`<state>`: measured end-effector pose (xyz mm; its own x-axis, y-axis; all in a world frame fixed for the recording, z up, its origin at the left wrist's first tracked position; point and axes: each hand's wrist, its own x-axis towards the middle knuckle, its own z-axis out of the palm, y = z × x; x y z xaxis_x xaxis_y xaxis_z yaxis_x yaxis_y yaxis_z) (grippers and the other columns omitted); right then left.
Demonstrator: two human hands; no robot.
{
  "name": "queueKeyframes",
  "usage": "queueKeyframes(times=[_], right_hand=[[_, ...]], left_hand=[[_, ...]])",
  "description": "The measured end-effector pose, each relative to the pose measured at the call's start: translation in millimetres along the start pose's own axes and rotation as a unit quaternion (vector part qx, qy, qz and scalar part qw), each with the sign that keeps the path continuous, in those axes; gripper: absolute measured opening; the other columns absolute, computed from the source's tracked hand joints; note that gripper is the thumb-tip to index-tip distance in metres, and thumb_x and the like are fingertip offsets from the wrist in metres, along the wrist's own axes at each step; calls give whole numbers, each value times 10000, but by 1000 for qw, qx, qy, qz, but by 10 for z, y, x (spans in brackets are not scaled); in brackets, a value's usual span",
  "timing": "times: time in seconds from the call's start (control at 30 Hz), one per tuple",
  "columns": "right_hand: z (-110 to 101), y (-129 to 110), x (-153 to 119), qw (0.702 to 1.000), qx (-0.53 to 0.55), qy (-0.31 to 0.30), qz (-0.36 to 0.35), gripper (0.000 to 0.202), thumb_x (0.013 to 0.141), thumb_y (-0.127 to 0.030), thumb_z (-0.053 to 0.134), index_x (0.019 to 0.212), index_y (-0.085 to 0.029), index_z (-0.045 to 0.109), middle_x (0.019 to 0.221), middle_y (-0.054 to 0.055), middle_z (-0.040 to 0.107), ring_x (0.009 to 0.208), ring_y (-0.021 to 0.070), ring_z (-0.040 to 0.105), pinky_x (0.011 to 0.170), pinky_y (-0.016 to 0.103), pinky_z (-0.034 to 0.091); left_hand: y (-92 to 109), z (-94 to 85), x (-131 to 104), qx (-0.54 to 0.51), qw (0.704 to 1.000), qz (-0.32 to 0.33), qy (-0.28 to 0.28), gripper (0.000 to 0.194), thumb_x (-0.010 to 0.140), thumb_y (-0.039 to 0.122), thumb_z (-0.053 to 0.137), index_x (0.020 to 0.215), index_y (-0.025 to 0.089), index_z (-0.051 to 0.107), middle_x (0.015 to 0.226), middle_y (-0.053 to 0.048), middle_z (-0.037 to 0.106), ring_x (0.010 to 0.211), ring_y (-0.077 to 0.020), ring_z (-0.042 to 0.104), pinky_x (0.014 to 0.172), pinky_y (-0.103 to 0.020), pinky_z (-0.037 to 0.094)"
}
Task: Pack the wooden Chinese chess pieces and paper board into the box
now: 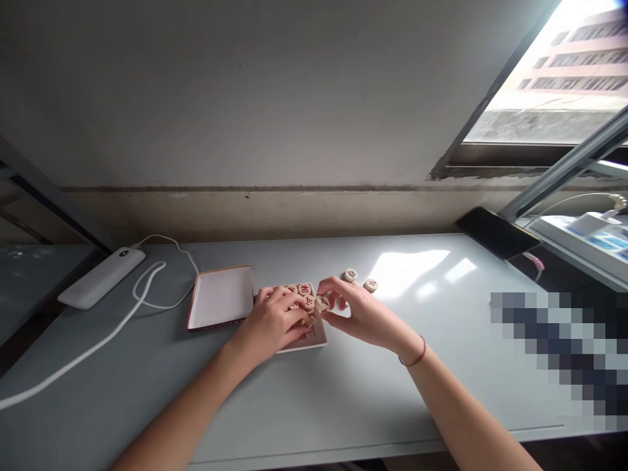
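An open box [320,338] holds wooden Chinese chess pieces with red characters, such as the piece [305,289] in its far row. My left hand [275,319] reaches over the box, its outer fingers bent across the pieces. Its thumb and forefinger close around a tilted Chinese chess piece [311,320], whose face I cannot make out. At the box's right side, my right hand [360,311] pinches another Chinese chess piece [322,303] marked in black. Beyond that hand lie loose pieces with black characters, among them one piece [350,275] and another piece [371,285]; the hand partly hides this group.
Left of the box lies its lid [222,297], inner side up. A white power bank [103,277] and a white cable [98,345] are on the desk [392,418] at the left. A dark phone [498,233] leans at the back right, near a metal frame bar.
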<state>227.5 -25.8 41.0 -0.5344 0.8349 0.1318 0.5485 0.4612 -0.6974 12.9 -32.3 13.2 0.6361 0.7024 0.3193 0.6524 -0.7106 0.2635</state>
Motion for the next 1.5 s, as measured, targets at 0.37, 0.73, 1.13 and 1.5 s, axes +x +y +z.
queueKeyframes(times=[0.37,0.73,1.13,1.5], right_hand=[[12,6,-7,998,-46,-39,13,78,844,-288,567,855,-218,536,803,13,575,760,146,538,657,266,449],[83,-32,-4,995,-85,-47,-18,60,807,-189,594,845,-220,559,829,11,573,743,141,531,646,258,441],[354,-36,60,978,-207,-27,-15,91,803,-122,549,773,-201,514,774,18,544,686,148,492,560,242,365],[9,302,94,971,-202,95,82,288,864,-317,504,1131,-218,550,1116,86,604,550,111,554,578,292,457]], left_hand=[[23,27,-7,64,998,29,1,129,888,251,561,988,242,642,1110,-38,623,1043,-222,520,864,-391,361],[-6,-22,-14,47,999,10,-6,239,854,317,595,1066,208,597,1184,-77,607,1099,-245,523,899,-404,393],[-255,70,-159,35,985,-131,-109,741,790,607,553,1417,285,323,1448,-138,373,1340,-357,298,1041,-661,213],[-198,87,-119,35,988,-135,-61,685,756,488,649,1353,246,415,1307,-132,495,1229,-324,424,1058,-654,185]])
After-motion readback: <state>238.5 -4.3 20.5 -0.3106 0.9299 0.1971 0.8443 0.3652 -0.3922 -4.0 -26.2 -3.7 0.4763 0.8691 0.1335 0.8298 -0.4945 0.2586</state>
